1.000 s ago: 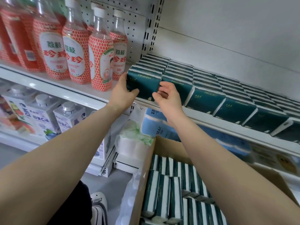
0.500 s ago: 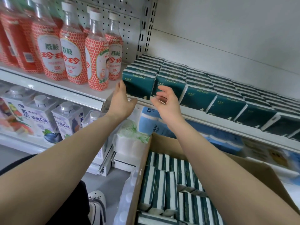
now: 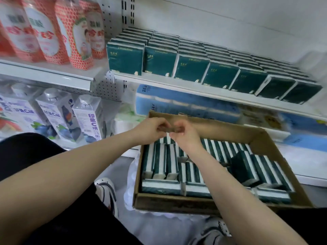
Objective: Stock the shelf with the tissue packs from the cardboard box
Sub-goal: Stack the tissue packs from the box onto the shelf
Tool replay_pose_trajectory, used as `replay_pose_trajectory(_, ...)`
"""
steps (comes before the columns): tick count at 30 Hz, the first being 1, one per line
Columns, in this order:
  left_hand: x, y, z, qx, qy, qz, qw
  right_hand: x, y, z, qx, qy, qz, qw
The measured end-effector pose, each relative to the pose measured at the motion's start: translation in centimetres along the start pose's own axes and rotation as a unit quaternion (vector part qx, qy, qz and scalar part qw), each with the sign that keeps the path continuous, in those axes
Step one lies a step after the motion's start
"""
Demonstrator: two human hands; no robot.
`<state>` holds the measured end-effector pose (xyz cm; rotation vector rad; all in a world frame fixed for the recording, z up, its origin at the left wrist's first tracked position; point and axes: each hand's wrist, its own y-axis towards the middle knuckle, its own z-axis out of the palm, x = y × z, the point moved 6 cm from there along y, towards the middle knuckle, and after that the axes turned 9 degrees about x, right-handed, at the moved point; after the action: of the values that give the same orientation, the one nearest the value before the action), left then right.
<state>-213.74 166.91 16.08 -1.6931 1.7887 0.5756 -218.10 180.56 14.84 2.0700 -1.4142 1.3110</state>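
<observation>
The open cardboard box (image 3: 177,204) sits low in front of the shelving, packed with dark green and white tissue packs (image 3: 159,160) standing on edge. Over its far left corner my left hand (image 3: 150,129) and my right hand (image 3: 184,137) meet, fingers curled. Together they pinch the brownish end of one tissue pack (image 3: 167,129), which is blurred and mostly hidden by my fingers. Above, the white shelf (image 3: 177,84) carries several rows of the same green tissue packs (image 3: 160,61), standing upright along its front edge.
Red patterned drink bottles (image 3: 77,38) stand on the upper shelf at left, with white drink cartons (image 3: 88,117) below them. Blue tissue bales (image 3: 185,105) fill the lower shelf behind the box. My shoe (image 3: 106,190) and a clear plastic-wrapped bundle (image 3: 131,183) lie left of the box.
Both hands have left the front pack on the shelf and dropped into the box's far left corner, where they now pinch a pack. The camera tilted down.
</observation>
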Motion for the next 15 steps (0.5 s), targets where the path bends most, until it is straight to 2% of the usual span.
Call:
replay_pose_trajectory(4,0.0,0.2,3.4,0.100,0.099,0.004,0.990,-3.6,-2.5,0.9,0.055,-0.021,0.092,0.994)
replay_pose_trajectory(8,0.7,0.7,5.2,0.161,0.160,-0.020,0.974,-5.8,-3.7,1.7,0.126,-0.040,0.163,0.978)
replay_pose_trajectory(12,0.7,0.9,5.9,0.185,0.177,-0.031,0.966,-6.9,-4.2,2.2,0.174,-0.067,0.192,0.963)
replay_pose_trajectory(15,0.6,1.0,5.9,0.187,0.169,-0.029,0.967,-6.9,-4.3,1.8,0.165,-0.047,0.197,0.965)
